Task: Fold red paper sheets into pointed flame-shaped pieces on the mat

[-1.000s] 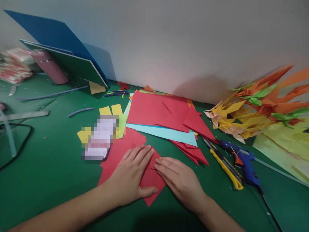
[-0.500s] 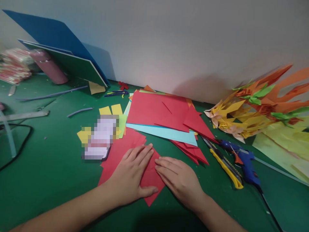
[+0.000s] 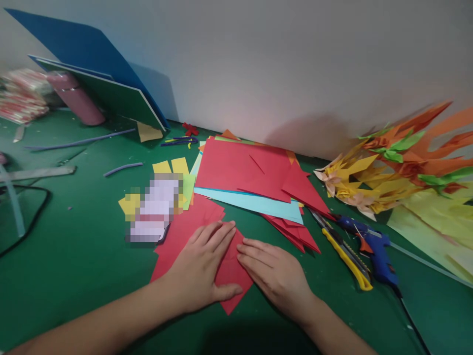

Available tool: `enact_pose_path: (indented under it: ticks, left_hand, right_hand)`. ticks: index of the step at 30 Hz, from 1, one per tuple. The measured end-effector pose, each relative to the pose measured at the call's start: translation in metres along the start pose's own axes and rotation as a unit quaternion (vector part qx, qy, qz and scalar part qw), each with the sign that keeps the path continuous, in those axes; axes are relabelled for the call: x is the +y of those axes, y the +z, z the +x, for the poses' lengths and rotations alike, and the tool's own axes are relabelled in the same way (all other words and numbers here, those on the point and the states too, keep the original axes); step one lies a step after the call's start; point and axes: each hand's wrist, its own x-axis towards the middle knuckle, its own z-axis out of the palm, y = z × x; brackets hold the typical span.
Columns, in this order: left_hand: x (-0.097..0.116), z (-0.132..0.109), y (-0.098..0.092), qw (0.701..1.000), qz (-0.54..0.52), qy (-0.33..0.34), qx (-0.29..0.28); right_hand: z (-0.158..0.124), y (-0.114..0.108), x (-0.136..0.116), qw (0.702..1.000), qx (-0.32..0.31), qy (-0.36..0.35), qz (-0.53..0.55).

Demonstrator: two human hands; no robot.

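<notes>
My left hand (image 3: pixel 201 266) lies flat on a folded red paper (image 3: pixel 231 268), its fingers stretched up and away and the thumb spread to the right. At the paper's right edge, my right hand (image 3: pixel 277 268) rests its straight fingertips, side by side, with its thumb hidden beneath. The palm and fingers of the left hand cover part of the sheet. More red paper (image 3: pixel 181 224) lies under and behind that hand. A phone (image 3: pixel 153 209) with a blurred screen sits just left of it.
Behind the hands is a stack of coloured paper (image 3: pixel 246 167). Off to the right lie a yellow utility knife (image 3: pixel 347 259), a blue glue gun (image 3: pixel 380 254) with its cord, and paper flowers (image 3: pixel 399 153). A pink bottle (image 3: pixel 76 98) leans by boards (image 3: pixel 121 98) at the back left.
Both hands stay almost exactly where they were on the red paper. Only the camera's view has shifted very slightly.
</notes>
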Motion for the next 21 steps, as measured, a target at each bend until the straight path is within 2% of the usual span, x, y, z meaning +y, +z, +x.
enact_pose_path:
  ticks: [4,12,21]
  left_hand:
    - [0.0001,-0.0003,0.0002,1.0,0.002,-0.002,-0.005]
    - [0.0022,0.0019,-0.0023,0.999,0.008,-0.004,-0.031]
    - [0.0009,0.0014,-0.0007,1.0,-0.013,-0.01,-0.018]
  right_hand:
    - [-0.0002,-0.0002,0.0005,1.0,0.011,0.003,0.018]
    - [-0.0017,0.0009,0.0006,1.0,-0.007,0.0,0.014]
    - [-0.0007,-0.0002,0.0018,1.0,-0.005,0.002,0.029]
